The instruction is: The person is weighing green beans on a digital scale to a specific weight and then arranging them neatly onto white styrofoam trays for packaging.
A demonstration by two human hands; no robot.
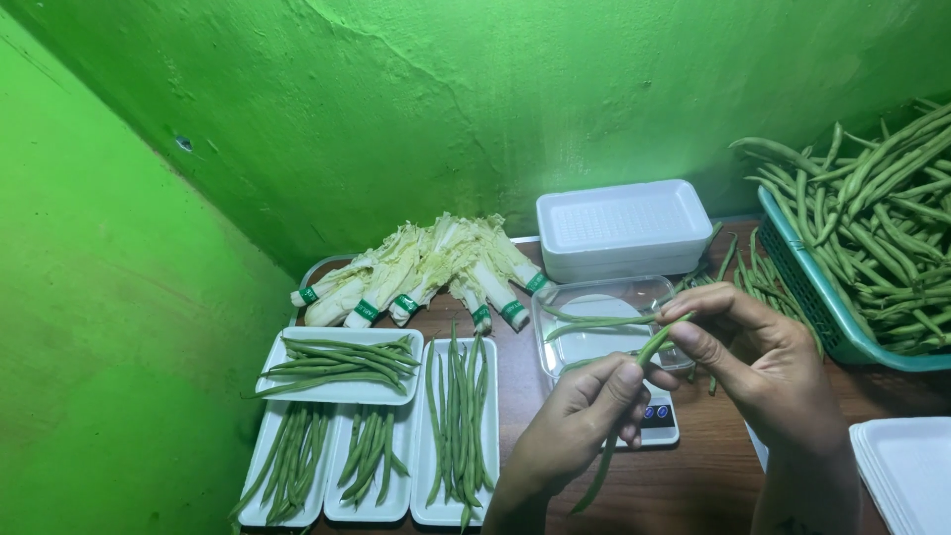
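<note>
while both the left hand and right hand pinched one green bean above the clear tray on the scale, portioning seemed underway, calling for a gentle drop onto the tray.

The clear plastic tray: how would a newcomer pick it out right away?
Start at the stack of white foam trays against the green wall; the clear plastic tray sits just in front of it, on a small scale. Unlike the foam trays nearby, it is see-through and holds only a few green beans.
</note>
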